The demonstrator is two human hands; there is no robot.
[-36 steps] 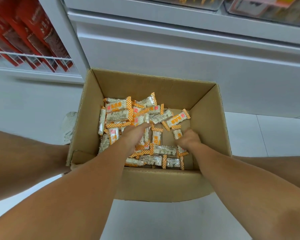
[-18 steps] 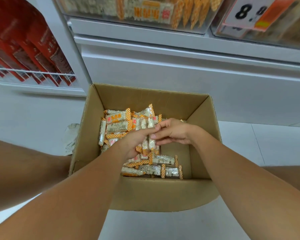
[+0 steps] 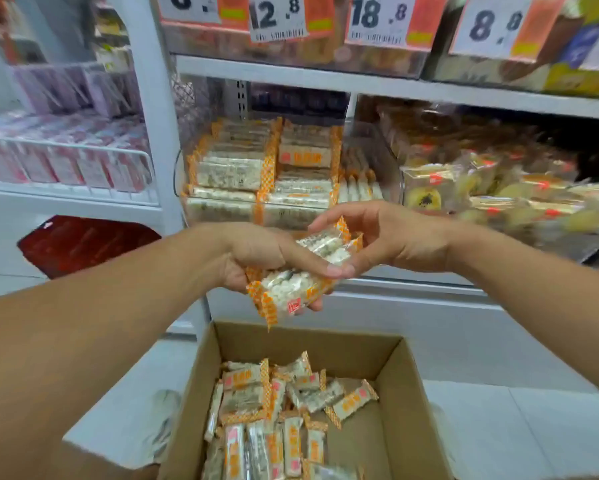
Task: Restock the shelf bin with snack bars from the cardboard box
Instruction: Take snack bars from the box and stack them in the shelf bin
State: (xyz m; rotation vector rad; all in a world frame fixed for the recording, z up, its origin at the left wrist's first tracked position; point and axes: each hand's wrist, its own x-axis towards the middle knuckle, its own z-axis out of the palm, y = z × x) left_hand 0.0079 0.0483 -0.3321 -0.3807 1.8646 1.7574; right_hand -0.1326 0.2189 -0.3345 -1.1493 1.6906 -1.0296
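Both hands have come up out of the cardboard box [image 3: 400,382] since half a second ago, when they were meeting low over the loose bars inside it; they are now hovering above the box's far edge, in front of the shelf bin [image 3: 291,188]. The view is also tilting higher, bringing price tags [image 3: 279,17] into sight along the upper shelf.

The left hand [image 3: 256,258] is gripping a bunch of snack bars [image 3: 291,292], fingers curled under them and thumb lying over the top. The right hand [image 3: 384,237] is pinching the far end of the same bunch, fingers bent over it and thumb pressing from the near side. The bars are slim rectangular blocks of pale puffed grain in clear glossy film with orange-and-white checked, crimped ends. Their long axis is running from near left to far right, the near ends tipping down toward the box.

The box is plain brown corrugated card, open-topped, sitting on a pale tiled floor [image 3: 498,427] with many more bars [image 3: 277,410] lying jumbled in its left half. The bin is clear hard plastic, holding neat stacks of the same bars lying crosswise. To its right, another clear bin [image 3: 498,188] is holding yellowish wrapped pastries, blurred.
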